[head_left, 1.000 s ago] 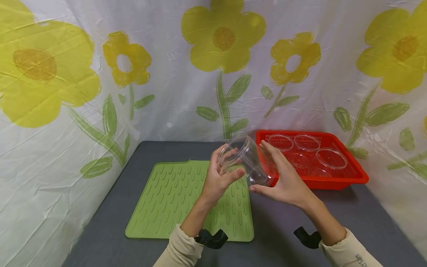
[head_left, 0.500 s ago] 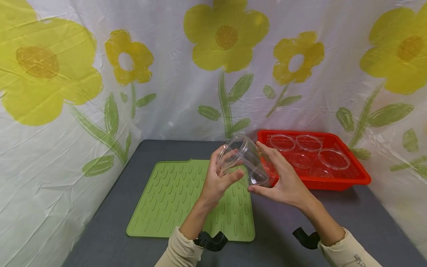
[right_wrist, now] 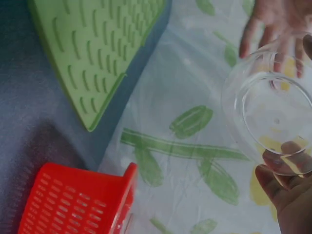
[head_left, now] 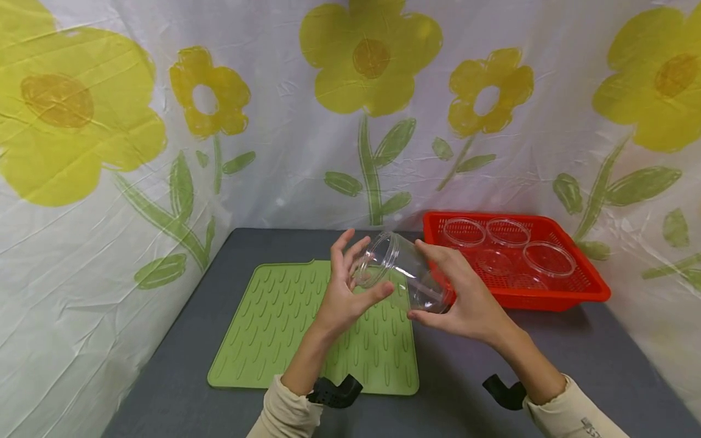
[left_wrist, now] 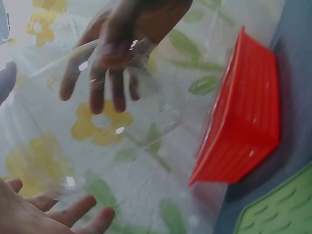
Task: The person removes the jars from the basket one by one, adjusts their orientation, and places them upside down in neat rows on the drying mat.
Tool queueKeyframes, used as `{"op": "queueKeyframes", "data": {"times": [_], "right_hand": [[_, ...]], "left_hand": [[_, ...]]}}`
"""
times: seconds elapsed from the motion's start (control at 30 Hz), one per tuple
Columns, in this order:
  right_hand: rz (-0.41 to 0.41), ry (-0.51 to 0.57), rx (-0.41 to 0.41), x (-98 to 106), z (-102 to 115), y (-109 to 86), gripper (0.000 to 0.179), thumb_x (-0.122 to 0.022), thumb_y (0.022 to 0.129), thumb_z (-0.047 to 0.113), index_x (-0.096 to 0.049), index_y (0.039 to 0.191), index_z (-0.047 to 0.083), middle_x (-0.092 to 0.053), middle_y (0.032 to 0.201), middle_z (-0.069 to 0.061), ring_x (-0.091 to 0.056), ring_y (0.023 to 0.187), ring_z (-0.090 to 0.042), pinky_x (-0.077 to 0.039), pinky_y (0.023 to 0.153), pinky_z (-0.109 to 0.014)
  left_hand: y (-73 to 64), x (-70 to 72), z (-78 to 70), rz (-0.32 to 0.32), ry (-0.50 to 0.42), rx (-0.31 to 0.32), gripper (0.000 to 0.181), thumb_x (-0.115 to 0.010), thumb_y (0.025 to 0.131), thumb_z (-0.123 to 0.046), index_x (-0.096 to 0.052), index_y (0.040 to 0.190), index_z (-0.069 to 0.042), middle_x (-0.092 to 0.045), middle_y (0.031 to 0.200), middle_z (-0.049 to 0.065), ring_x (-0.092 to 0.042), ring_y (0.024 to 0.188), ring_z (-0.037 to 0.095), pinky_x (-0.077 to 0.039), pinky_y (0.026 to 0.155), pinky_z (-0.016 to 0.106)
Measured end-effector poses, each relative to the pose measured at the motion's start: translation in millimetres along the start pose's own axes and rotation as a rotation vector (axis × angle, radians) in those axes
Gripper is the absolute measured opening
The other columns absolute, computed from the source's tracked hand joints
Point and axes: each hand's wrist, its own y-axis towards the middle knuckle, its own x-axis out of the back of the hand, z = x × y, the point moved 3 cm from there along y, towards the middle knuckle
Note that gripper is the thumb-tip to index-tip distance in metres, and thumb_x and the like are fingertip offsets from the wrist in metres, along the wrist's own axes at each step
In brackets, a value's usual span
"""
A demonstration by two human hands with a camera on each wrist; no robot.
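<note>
A clear plastic jar (head_left: 413, 267) is held tilted in the air, its open mouth facing left and up. My right hand (head_left: 471, 298) grips it near the base, thumb below and fingers above. Beside the mouth, my left hand (head_left: 336, 301) has its fingers spread and loosely extended, the thumb in front of the rim. In the left wrist view the see-through jar (left_wrist: 53, 126) spans the gap between both hands. From the right wrist, the round bottom of the jar (right_wrist: 273, 114) shows, with the right hand's fingers (right_wrist: 273, 187) at its edge.
Right of the hands stands a red perforated basket (head_left: 553, 299) holding several clear round containers (head_left: 549, 260). A green ridged mat (head_left: 268, 340) lies under and left of the hands on the dark grey table (head_left: 170, 389). Flower-printed sheeting (head_left: 274, 182) walls the table in.
My left hand has drawn slightly left and its fingers have straightened away from the jar's rim. The jar's mouth end has dipped a little; the right hand keeps its grip.
</note>
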Motion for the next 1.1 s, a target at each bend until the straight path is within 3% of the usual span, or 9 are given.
{"op": "queueKeyframes", "data": {"times": [0.17,0.3,0.47,0.7,1.1], "right_hand": [[0.032,-0.064,0.04,-8,0,-2.4,0.111,-0.098,0.064,0.029,-0.039,0.157,0.015,-0.05,0.15,-0.004,-0.048,0.128,-0.018,-0.058,0.084,-0.035],[0.042,-0.122,0.089,-12,1,-3.1,0.109,-0.098,0.064,0.033,-0.042,0.156,0.015,-0.05,0.15,-0.005,-0.049,0.129,-0.021,-0.058,0.087,-0.038],[0.064,-0.179,0.138,-15,2,-3.1,0.108,-0.096,0.066,0.038,-0.041,0.157,0.018,-0.049,0.152,-0.005,-0.05,0.132,-0.022,-0.055,0.099,-0.046],[0.08,-0.193,0.16,-18,4,-4.1,0.107,-0.096,0.066,0.038,-0.042,0.156,0.015,-0.049,0.153,-0.007,-0.05,0.133,-0.023,-0.052,0.102,-0.05],[0.08,-0.143,0.126,-22,6,-3.8,0.113,-0.097,0.065,0.037,-0.037,0.159,0.018,-0.043,0.157,-0.008,-0.044,0.139,-0.024,-0.052,0.104,-0.051]], "left_hand": [[0.2,12.1,-7.1,0.031,0.194,0.002,0.108,-0.08,0.08,-0.059,-0.009,0.16,-0.042,-0.021,0.169,0.001,-0.03,0.153,0.032,-0.031,0.117,0.065],[-0.1,19.1,-8.6,0.092,0.279,0.047,0.104,-0.081,0.085,-0.048,-0.009,0.16,-0.048,-0.02,0.169,-0.001,-0.033,0.151,0.037,-0.038,0.114,0.062],[-2.0,23.9,-7.8,0.161,0.339,0.066,0.083,-0.077,0.09,-0.037,-0.029,0.157,-0.047,-0.03,0.165,-0.008,-0.044,0.144,0.036,-0.046,0.108,0.058],[-5.2,28.5,-4.9,0.185,0.315,0.043,0.069,-0.076,0.092,-0.03,-0.044,0.153,-0.037,-0.042,0.158,-0.001,-0.053,0.134,0.033,-0.049,0.104,0.057],[-13.5,37.2,5.2,0.181,0.199,0.029,0.065,-0.07,0.097,-0.027,-0.04,0.155,-0.032,-0.036,0.163,0.006,-0.046,0.14,0.039,-0.046,0.107,0.059]]}}
